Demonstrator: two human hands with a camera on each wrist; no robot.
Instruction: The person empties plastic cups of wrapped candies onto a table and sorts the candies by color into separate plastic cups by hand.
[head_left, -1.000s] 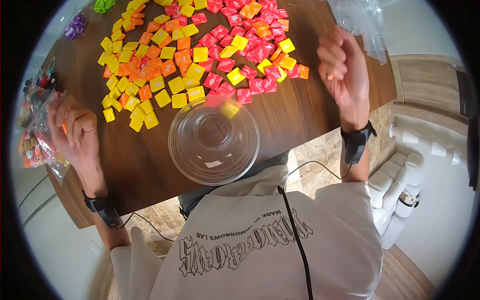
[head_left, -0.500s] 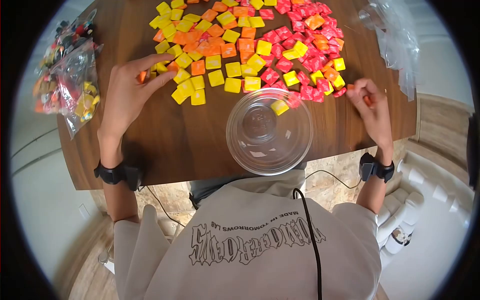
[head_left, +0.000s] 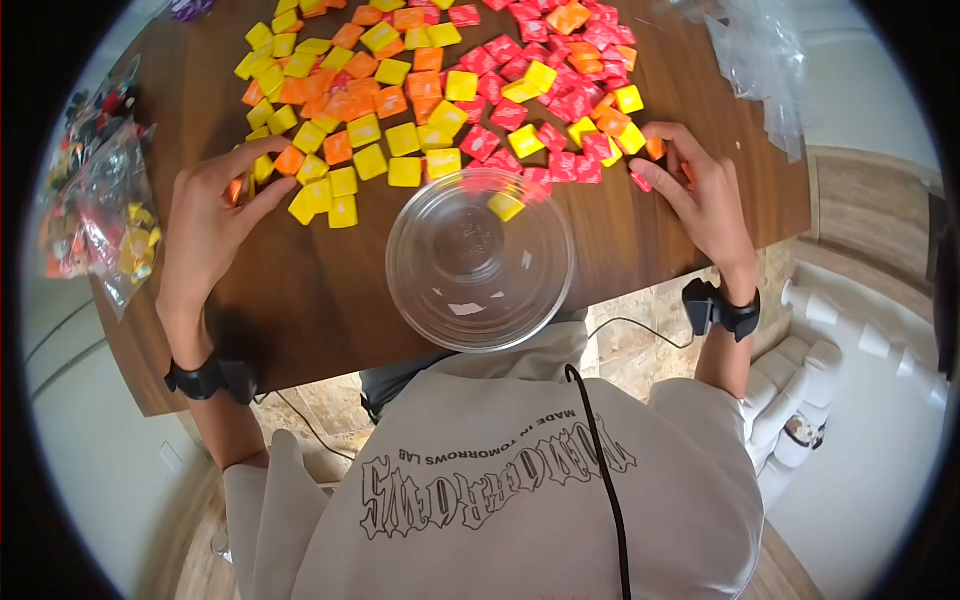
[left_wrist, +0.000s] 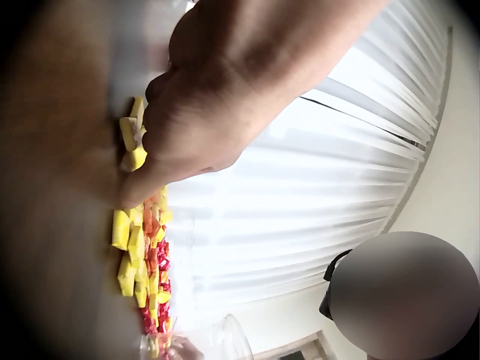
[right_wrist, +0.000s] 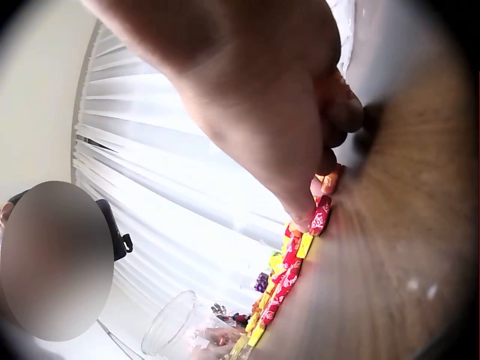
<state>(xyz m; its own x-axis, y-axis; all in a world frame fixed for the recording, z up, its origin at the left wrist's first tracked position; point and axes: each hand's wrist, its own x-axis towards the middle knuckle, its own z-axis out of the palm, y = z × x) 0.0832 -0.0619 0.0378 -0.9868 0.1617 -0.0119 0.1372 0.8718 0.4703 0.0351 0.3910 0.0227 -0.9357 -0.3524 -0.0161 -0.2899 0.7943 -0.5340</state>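
I read "MADE IN TOMORROWS LAB" on the shirt; lettering on the spread candies is too small. My left hand curls round one orange candy, my right hand round another, both partly hidden, flanking the bowl.

Pale greige T-shirt on me, loose left sleeve and right sleeve. Spiky black-outlined lettering across the front — smaller line reads MADE IN TOMORROWS LAB. Black cord runs down the shirt. Left hand and right hand bare. Black strapped boxy units on my wrists, left unit, right unit — thin dark cables. Dark trousers. Black headgear, partly visible.
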